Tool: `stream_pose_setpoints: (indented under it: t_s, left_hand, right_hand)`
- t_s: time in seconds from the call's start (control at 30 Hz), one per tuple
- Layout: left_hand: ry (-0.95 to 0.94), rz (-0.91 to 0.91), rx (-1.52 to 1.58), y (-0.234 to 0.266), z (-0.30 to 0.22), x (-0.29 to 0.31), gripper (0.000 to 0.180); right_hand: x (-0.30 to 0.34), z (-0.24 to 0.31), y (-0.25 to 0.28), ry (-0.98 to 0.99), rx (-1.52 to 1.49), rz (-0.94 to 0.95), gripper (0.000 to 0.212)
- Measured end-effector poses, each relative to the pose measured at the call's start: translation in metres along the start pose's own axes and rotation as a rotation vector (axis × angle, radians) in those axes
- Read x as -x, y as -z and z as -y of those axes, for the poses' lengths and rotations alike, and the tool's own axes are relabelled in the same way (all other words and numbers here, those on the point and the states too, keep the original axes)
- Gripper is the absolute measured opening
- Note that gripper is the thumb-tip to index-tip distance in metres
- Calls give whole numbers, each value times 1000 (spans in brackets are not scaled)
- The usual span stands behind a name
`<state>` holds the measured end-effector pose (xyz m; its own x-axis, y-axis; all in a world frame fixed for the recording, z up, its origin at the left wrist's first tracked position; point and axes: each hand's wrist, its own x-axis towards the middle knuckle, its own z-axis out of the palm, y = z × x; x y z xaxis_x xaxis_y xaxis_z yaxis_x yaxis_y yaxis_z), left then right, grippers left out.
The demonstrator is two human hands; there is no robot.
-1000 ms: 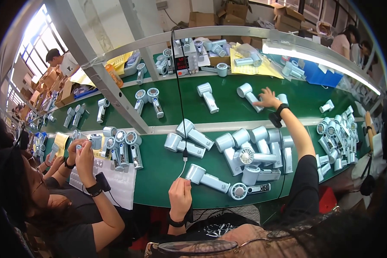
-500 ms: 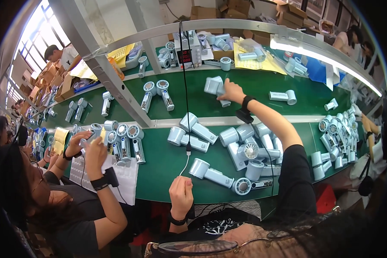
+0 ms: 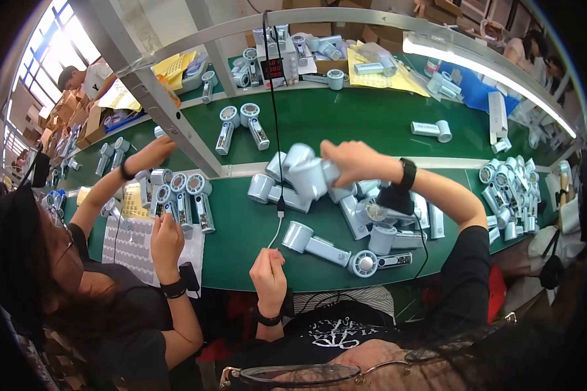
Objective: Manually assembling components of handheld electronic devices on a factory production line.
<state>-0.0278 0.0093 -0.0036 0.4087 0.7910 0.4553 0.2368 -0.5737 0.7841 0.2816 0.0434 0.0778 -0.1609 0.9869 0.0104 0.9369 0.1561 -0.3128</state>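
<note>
My right hand [image 3: 360, 163] grips what look like two pale blue handheld fans [image 3: 308, 179], blurred by motion, above the near edge of the green belt. Below them several similar fans lie on the near table, among them one with an open handle baring its circuit board [image 3: 395, 260]. My left hand [image 3: 268, 277] is closed at the table's front edge around the end of a white cable [image 3: 275, 234]. That cable joins a black plug [image 3: 280, 207] on a hanging black cord. Just right of this hand lies another fan [image 3: 316, 247].
A metal rail [image 3: 241, 169] divides the near table from the green belt [image 3: 346, 120]. At left a co-worker's hand [image 3: 167, 244] is beside several fans. More fans are heaped at right [image 3: 509, 195]. A meter with red digits [image 3: 273, 68] stands behind the belt.
My right hand has brought the fans from the belt toward me, over the near table. My left hand stays with the cable. The co-worker's far arm has reached out toward the belt.
</note>
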Motion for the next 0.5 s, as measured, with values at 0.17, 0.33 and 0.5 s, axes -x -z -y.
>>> stream_pose_setpoints:
  t_s: [0.17,0.33,0.5]
  left_hand:
    - [275,-107,266,-16,-4,0,34]
    - [251,4,320,-21,-14,8,35]
    - [138,120,331,-32,-28,12,34]
  right_hand:
    - [22,36,-22,41,89,53,58]
    - [52,53,-1,58,-107,-297,47]
    - [99,58,4,-61,-1186,-461,40]
